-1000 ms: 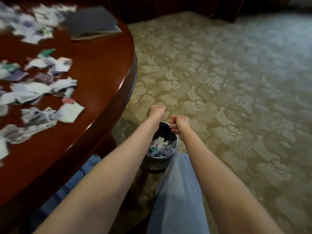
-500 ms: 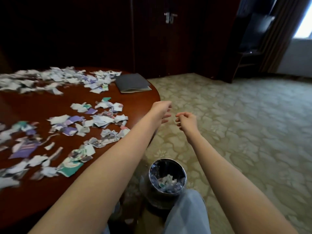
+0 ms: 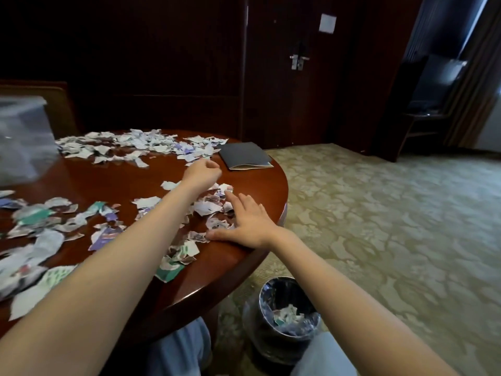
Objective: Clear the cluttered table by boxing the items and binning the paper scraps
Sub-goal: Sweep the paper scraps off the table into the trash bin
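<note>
Right hand (image 3: 249, 221): released, lying palm down with straight, spread fingers on the nearest paper scraps (image 3: 211, 207), just inside the tabletop (image 3: 108, 175) edge.
Left hand (image 3: 202, 172): fingers curled, held low over the scraps further in; whether it pinches a piece cannot be told.
Change: a second ago both hands hung over the bin (image 3: 261, 294) beside the knee; both have since swung up and back onto the tabletop, and the view has lifted with them.
Meaning: one load appears delivered and a fresh gather is starting. Most scraps are still unbinned, so the task is judged early to midway.
Scraps, location: strewn over the tabletop in a near-left drift, a far band, and the cluster under the hands; a few lie in the bin.
Scraps, heading and axis: torn irregular pieces with no shared direction. The cluster by the hands stretches roughly along the rim, which favours a sweep toward the edge.
Bin: upright on the carpet (image 3: 379, 213), mouth up, below the rim and near the right forearm.
Dark notebook (image 3: 244, 156): flat at the far edge, pale page edge facing the person.
Clear box (image 3: 21, 137): far left, blurred.
</note>
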Demonstrator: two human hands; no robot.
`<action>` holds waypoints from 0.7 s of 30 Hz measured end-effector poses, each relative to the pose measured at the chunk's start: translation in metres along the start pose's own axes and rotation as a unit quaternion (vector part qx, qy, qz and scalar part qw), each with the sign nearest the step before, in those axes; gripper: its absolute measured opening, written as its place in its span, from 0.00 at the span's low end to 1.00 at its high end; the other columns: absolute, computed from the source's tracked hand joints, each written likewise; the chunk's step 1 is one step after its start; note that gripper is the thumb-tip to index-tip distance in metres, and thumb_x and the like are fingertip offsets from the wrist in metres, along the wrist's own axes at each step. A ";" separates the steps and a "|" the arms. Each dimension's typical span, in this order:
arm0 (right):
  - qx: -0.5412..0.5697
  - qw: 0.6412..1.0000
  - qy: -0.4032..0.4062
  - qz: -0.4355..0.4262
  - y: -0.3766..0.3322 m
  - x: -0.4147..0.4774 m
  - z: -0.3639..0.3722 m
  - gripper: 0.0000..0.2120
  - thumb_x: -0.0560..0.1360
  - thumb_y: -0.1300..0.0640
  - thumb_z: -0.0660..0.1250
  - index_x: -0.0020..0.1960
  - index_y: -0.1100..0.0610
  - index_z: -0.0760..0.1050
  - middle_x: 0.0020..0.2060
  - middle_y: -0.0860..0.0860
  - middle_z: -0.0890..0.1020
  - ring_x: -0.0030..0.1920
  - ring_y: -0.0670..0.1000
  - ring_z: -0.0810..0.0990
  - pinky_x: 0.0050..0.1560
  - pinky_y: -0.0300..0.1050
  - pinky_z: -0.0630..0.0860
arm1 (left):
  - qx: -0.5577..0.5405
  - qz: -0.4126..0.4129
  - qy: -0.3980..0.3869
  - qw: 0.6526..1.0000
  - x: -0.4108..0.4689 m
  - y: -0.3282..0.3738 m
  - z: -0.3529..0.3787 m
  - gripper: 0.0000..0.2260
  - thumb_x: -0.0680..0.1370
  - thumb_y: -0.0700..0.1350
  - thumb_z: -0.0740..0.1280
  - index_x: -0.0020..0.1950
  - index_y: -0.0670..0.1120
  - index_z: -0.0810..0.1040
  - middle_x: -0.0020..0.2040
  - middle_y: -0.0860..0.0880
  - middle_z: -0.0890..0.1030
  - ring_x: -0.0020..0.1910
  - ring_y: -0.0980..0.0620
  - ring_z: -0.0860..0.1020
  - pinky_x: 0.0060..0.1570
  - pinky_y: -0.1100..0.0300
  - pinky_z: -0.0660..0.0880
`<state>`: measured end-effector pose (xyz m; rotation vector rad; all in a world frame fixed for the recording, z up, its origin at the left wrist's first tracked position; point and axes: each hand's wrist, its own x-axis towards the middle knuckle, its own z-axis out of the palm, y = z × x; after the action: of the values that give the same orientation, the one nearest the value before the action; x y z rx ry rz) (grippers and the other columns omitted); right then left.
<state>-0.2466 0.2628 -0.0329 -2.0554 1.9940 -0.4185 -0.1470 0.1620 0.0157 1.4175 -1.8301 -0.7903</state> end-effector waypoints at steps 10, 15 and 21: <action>-0.014 0.999 0.013 0.030 -0.002 0.054 -0.003 0.42 0.72 0.32 0.59 0.77 0.47 0.45 0.77 0.56 0.49 0.77 0.56 0.47 0.75 0.55 0.46 | 0.207 -0.098 -0.068 0.971 0.038 -0.057 -0.032 0.25 0.80 0.58 0.53 0.76 0.51 0.58 0.76 0.41 0.55 0.74 0.37 0.55 0.72 0.42 0.56; -0.016 1.000 0.004 0.019 -0.003 0.082 -0.002 0.44 0.70 0.30 0.59 0.77 0.47 0.47 0.77 0.54 0.52 0.77 0.56 0.50 0.75 0.56 0.49 | 0.120 -0.112 -0.084 0.983 0.051 -0.068 -0.027 0.25 0.80 0.58 0.48 0.75 0.50 0.60 0.75 0.45 0.61 0.73 0.42 0.60 0.72 0.42 0.58; -0.002 0.999 0.019 -0.028 -0.017 0.111 0.005 0.40 0.72 0.34 0.62 0.76 0.50 0.53 0.74 0.53 0.63 0.73 0.55 0.62 0.72 0.53 0.59 | 0.010 -0.057 -0.111 0.992 0.053 -0.068 -0.026 0.20 0.83 0.50 0.47 0.73 0.46 0.63 0.73 0.46 0.66 0.69 0.49 0.66 0.63 0.57 0.64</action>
<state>-0.2260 0.1520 -0.0273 -2.1245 1.9637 -0.4691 -0.0974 0.0942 -0.0155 1.5072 -1.9408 -1.0255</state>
